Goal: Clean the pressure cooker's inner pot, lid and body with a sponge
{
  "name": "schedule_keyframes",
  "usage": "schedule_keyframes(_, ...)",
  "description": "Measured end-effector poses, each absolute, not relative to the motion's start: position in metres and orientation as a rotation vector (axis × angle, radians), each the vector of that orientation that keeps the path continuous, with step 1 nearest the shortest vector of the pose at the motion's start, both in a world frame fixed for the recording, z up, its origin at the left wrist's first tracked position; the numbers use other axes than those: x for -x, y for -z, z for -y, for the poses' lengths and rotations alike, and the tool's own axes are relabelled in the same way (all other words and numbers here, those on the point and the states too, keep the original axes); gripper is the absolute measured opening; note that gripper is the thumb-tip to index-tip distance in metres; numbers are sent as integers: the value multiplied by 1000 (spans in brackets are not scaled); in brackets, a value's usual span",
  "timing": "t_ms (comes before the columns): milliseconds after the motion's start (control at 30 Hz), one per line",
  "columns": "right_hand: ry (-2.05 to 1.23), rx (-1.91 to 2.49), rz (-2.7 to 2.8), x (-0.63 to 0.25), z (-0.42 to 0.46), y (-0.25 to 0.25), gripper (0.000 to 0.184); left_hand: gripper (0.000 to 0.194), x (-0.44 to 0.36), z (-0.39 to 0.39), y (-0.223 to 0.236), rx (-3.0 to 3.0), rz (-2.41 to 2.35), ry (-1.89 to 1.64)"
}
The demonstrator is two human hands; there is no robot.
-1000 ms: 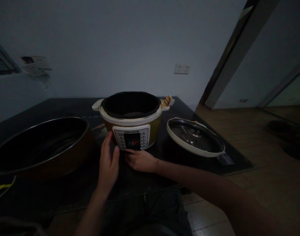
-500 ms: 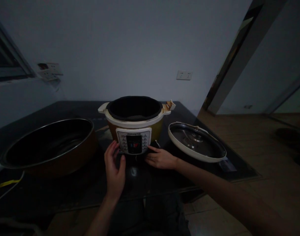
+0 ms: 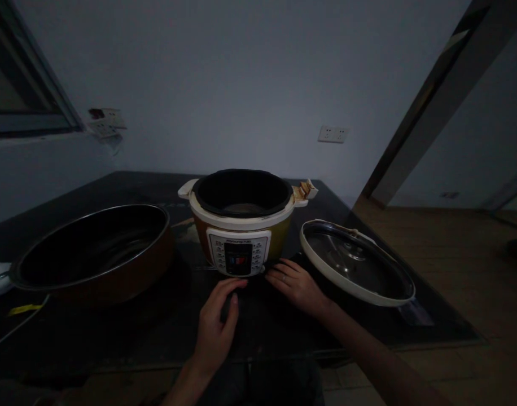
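Note:
An electric pressure cooker [image 3: 281,237] without its lid stands in the middle of the dark table, its control panel [image 3: 239,254] facing me. Inside sits a black inner pot [image 3: 245,208]. Just below the panel my left hand [image 3: 216,321] is held with fingers bent and thumb apart, nothing visible in it. My right hand [image 3: 298,286], with a ring on one finger, reaches to the cooker's lower right with its fingers stretched out. Its fingertips are in shadow, so contact with the cooker's base is hard to judge.
A large brown pan [image 3: 127,270] stands on the table [image 3: 258,344] at left, beside a white cable with a yellow tag [image 3: 25,309]. At right lies an upturned glass lid [image 3: 355,265] with a pale rim. Wall sockets [image 3: 333,134] are behind.
My left hand has left the panel's left side and come below its front edge. The right hand sits slightly lower by the base. The whole view has shifted a little.

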State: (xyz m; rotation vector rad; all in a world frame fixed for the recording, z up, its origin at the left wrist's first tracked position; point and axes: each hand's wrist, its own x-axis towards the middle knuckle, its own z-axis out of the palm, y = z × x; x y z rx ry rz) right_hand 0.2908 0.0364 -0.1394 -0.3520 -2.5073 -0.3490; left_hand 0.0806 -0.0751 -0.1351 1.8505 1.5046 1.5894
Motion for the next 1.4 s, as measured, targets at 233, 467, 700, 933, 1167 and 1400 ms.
schedule_keyframes(233,-39,773,2039,-293,-5,126,39,23,-83,79,134,-1778,-1485,-1411)
schedule_keyframes(467,-677,807,1720,-288,37,106,29,52,-110,76,155,-1186,-1268,-1193)
schedule_keyframes(700,-1043,1027,1430,-290,54,127,22,65,-118,68,144,-723,-1220,-1198)
schedule_keyframes(933,-1419,1113,1078,-313,68,164,49,49,-141,68,136,-803,-1126,-1210)
schedule_keyframes(1167,-1112,1427,968,-374,73,162,51,61,-176,62,155,-1239,-1067,-976)
schedule_keyframes(1400,-519,1667,1289,-432,51,174,37,35,-201,61,140,-2062,-1066,-681)
